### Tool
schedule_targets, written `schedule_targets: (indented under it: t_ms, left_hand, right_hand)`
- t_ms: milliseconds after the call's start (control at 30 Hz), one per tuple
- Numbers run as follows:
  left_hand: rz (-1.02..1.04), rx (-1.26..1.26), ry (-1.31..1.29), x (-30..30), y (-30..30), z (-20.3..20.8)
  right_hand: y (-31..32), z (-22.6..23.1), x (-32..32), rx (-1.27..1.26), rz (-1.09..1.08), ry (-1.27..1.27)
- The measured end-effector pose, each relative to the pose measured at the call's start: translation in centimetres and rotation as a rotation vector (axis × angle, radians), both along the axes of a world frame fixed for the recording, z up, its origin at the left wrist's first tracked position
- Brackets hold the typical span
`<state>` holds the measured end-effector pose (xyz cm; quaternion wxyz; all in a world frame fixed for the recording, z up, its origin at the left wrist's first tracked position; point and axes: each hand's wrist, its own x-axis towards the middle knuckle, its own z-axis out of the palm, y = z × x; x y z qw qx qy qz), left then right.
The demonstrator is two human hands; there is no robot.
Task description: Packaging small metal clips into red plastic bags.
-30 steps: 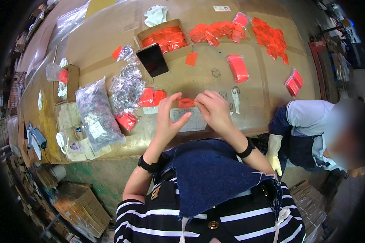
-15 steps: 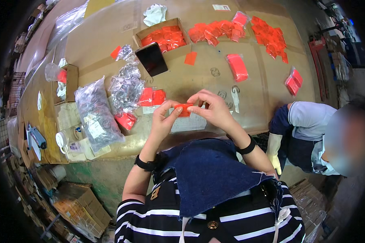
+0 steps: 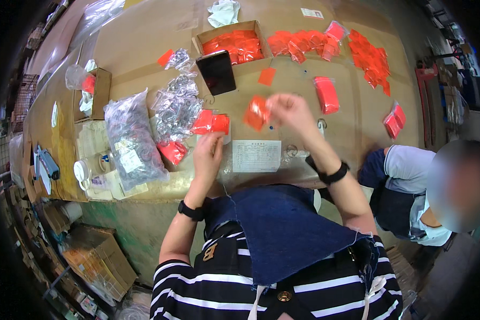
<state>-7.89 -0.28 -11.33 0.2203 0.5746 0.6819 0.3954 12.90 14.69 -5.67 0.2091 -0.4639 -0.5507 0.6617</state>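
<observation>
Table (image 3: 138,48) takes up most of the scene, brown surface, packets spread over it. Co-worker (image 3: 405,162) sits at the near right edge. Big clear bag of parts (image 3: 136,141) lies on the left side, heap of silver packets (image 3: 177,104) just right of it. Open carton (image 3: 256,64) stands at the far middle, full of orange packets; loose orange heap (image 3: 370,61) at the far right.

Hands have split up: half a second ago both met over the paper, working one orange bag between them. Now right hand (image 3: 290,109) is out farther and to the right, a bit blurred, pinching that bag by its right side. Left hand (image 3: 208,152) has gone farther out, fingertips at the near edge of the red packets (image 3: 210,122); can't tell if it has hold of one.

Paper sheet (image 3: 256,157) was partly covered by the hands, now fully exposed between the arms. Phone (image 3: 216,73) leans on the carton's near left corner. Orange bag (image 3: 256,113) hangs tilted, right of the red packets.
</observation>
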Motion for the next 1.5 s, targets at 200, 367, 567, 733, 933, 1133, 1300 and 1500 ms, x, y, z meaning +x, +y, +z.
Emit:
schedule_targets:
  t_ms: [200, 367, 567, 733, 933, 1133, 1300, 1500]
  left_hand:
    - [0.086, -0.092, 0.533, -0.4, 2.9, -2.6]
    - [0.091, -0.084, 0.474, -1.5, 2.5, -4.9]
    - [0.09, -0.06, 0.43, -1.1, 2.8, -4.0]
    - [0.09, -0.14, 0.351, -1.7, 3.2, -4.4]
    - [0.155, -0.402, -0.459, -2.9, 1.8, -2.5]
    - [0.093, -0.427, -0.724, -2.5, 1.1, -2.1]
    - [-0.018, -0.425, -0.74, -0.8, 0.5, -0.8]
    - [0.024, -0.36, -0.942, -0.1, 0.6, 0.2]
  right_hand:
    - [6.5, 2.3, -4.7, 0.021, -0.336, 0.156]
    - [1.9, -2.9, -3.2, -0.062, 0.066, 0.036]
    - [-4.4, -6.0, -2.6, -0.22, 0.035, 0.056]
    - [-6.5, -5.7, -2.5, -0.191, 0.099, 0.078]
    - [-7.4, -6.5, -2.3, -0.138, 0.12, 0.073]
    - [-7.6, -8.1, -6.1, -0.067, 0.06, 0.001]
    - [-7.2, -8.6, -6.9, -0.174, 0.104, 0.049]
    - [-7.6, -6.8, -5.5, -0.096, 0.029, 0.3]
